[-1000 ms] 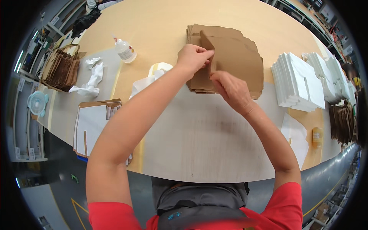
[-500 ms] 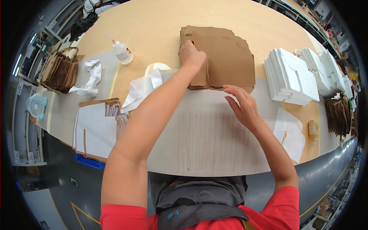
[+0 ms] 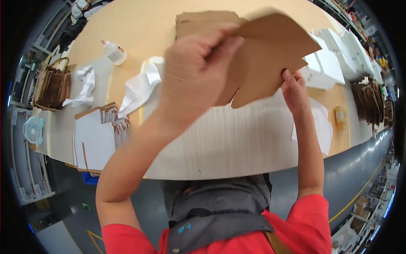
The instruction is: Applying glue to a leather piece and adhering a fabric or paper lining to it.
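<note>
Closest to us, left of centre in the frame, the left hand (image 3: 196, 76), blurred, pinches the upper left of a notched brown sheet (image 3: 270, 55) between thumb and fingers. Right of centre, the right hand (image 3: 294, 89) pinches the sheet's right side, thumb on the face turned toward us. The sheet is held tilted above the pale surface (image 3: 224, 148); we judge the step in hand to be handling this piece apart from the pile. The next move, we think, calls for two matched grips so the thin sheet does not crease

Farther up the frame, at lower left, we see a brown-edged white stack (image 3: 93, 135); at lower right, a white sheet (image 3: 319, 127) lies near a yellow container (image 3: 341, 116). Loose white paper (image 3: 137, 91) sits left of the left hand. Beyond, at upper left, stands a clear bottle (image 3: 113, 53). At upper right, a white pile (image 3: 323, 67), partly hidden by the sheet, could be brushed by a wide swing. Farthest, at upper centre, lies the brown stack (image 3: 203, 21), partly screened by the left hand
</note>
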The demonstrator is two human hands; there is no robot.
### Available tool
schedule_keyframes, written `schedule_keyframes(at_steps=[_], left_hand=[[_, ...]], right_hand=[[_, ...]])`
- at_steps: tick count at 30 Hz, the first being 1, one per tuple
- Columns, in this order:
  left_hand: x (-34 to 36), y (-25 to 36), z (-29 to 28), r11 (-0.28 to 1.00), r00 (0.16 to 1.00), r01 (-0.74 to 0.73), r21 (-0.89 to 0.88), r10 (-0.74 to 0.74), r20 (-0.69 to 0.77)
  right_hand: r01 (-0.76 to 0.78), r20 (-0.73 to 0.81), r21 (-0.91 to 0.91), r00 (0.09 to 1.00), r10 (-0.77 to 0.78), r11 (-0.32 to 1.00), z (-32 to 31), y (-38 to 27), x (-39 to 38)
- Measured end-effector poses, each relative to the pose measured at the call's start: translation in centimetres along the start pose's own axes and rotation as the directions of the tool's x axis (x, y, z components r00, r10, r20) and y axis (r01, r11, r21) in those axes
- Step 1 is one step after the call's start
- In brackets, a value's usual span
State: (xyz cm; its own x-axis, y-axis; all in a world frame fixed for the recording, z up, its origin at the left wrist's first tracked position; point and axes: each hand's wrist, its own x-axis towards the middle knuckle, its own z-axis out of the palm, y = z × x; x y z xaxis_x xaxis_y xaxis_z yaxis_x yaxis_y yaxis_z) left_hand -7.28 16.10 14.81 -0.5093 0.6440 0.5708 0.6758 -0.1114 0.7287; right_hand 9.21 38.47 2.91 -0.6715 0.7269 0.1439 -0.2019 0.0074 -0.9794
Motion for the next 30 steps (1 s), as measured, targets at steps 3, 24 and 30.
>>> schedule_keyframes(at_steps=[3,24,30], left_hand=[[-2.5,-0.8,-2.2,0.859,0.95,0.31,-0.407,-0.292,0.108],[-16.5,-6.3,-0.2,0.874,0.869,0.413,0.257,-0.463,0.178],[-16.0,-6.0,-0.5,0.865,0.854,0.412,0.285,-0.476,0.209]], right_hand=[[-0.227,0.077,0.05,0.972,0.223,0.973,-0.2,-2.5,-3.4],[-0.214,-0.032,-0.745,0.957,0.287,0.632,0.0,-1.1,-14.7],[-0.219,-0.036,-0.735,0.958,0.285,0.642,0.4,-1.2,-14.7]])
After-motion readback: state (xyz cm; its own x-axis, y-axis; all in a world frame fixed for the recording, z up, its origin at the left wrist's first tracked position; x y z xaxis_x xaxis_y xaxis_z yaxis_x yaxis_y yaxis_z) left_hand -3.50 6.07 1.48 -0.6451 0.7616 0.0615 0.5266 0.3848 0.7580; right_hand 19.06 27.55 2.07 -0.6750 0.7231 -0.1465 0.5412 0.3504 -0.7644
